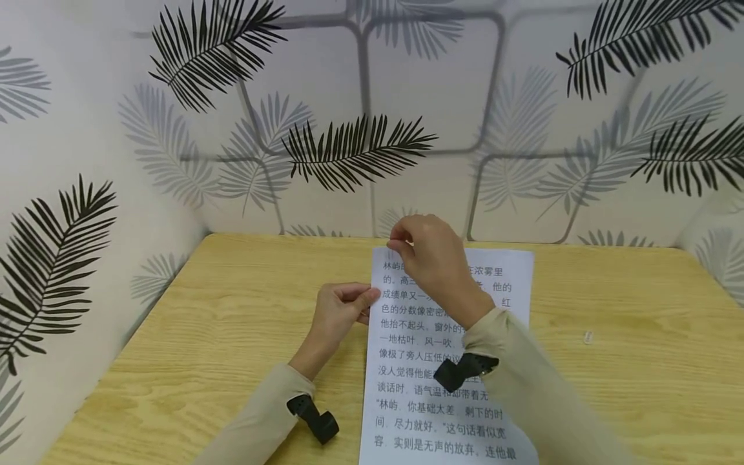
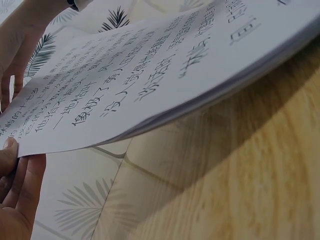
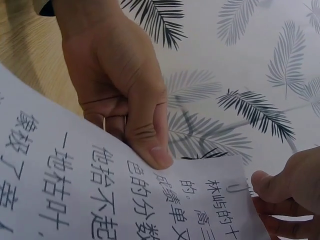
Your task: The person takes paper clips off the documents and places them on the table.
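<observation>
A stack of printed paper sheets (image 1: 442, 413) is held tilted, its edge showing several layers in the left wrist view. My left hand (image 1: 341, 313) pinches its upper left edge, thumb (image 3: 161, 156) on the printed face and fingers behind. At the top left corner sits a small, pale paper clip (image 3: 237, 188), its rounded loop lying on the printed face. Over that corner, my right hand (image 1: 433, 258) has thumb and index finger together at the top edge, pinching the clip's outer end. The right forearm covers part of the text.
The wooden table (image 1: 250, 278) lies under the sheets, its left and right sides reaching well past them. A tiny whitish piece (image 1: 588, 337) rests on the table to the right. Leaf-patterned wall covering (image 1: 325, 84) stands behind the table.
</observation>
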A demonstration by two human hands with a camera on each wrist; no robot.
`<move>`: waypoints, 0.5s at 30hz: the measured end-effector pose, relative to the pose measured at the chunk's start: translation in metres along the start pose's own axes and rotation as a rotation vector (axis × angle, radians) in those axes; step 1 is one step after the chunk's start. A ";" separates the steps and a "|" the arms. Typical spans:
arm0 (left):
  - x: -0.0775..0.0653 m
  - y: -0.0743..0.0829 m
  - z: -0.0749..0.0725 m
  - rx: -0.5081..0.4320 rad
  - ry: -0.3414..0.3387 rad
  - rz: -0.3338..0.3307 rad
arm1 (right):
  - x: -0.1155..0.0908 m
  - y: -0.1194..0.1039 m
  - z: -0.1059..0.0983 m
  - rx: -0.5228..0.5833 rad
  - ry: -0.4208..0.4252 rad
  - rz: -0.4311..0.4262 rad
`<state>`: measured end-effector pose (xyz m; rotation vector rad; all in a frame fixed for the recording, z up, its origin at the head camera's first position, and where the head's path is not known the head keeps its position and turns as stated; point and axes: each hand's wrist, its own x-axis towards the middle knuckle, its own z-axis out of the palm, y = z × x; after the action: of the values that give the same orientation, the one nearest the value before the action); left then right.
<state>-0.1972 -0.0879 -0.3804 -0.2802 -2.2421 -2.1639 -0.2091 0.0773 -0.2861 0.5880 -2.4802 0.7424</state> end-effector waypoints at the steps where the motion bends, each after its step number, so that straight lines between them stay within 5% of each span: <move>1: 0.000 0.000 0.000 0.002 0.003 -0.002 | 0.000 -0.002 0.001 0.008 0.001 0.019; 15: -0.002 0.002 0.001 -0.017 0.008 -0.001 | -0.001 -0.012 0.008 -0.012 0.012 0.076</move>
<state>-0.1953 -0.0875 -0.3791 -0.2711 -2.2214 -2.1815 -0.2049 0.0640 -0.2879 0.4863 -2.5062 0.7575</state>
